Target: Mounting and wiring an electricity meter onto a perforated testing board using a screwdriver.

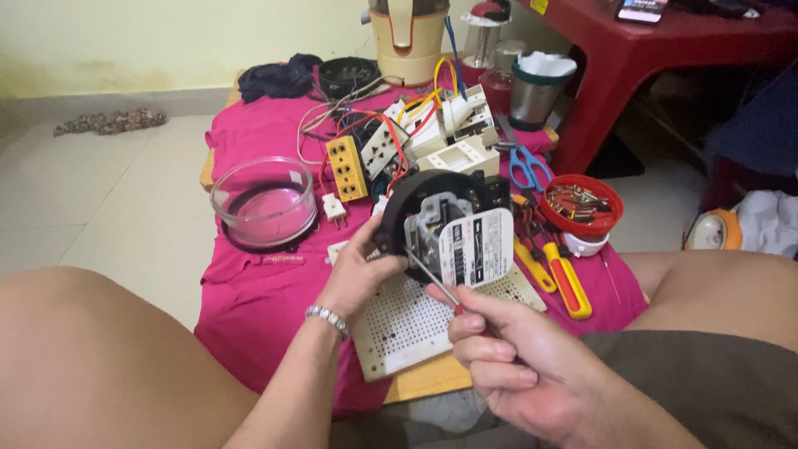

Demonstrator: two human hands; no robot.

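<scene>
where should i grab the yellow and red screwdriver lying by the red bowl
Take the yellow and red screwdriver by its thick handle, coming from above and the right. The handle lies flat on the pink cloth with its top bare, while other tools crowd its left side and the red bowl sits just beyond it. Both hands are occupied.

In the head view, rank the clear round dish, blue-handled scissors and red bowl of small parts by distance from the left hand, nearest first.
From the left hand:
1. Clear round dish, just up and to its left on the pink cloth.
2. Blue-handled scissors, up and to its right, past the black device.
3. Red bowl of small parts, farther right.
</scene>
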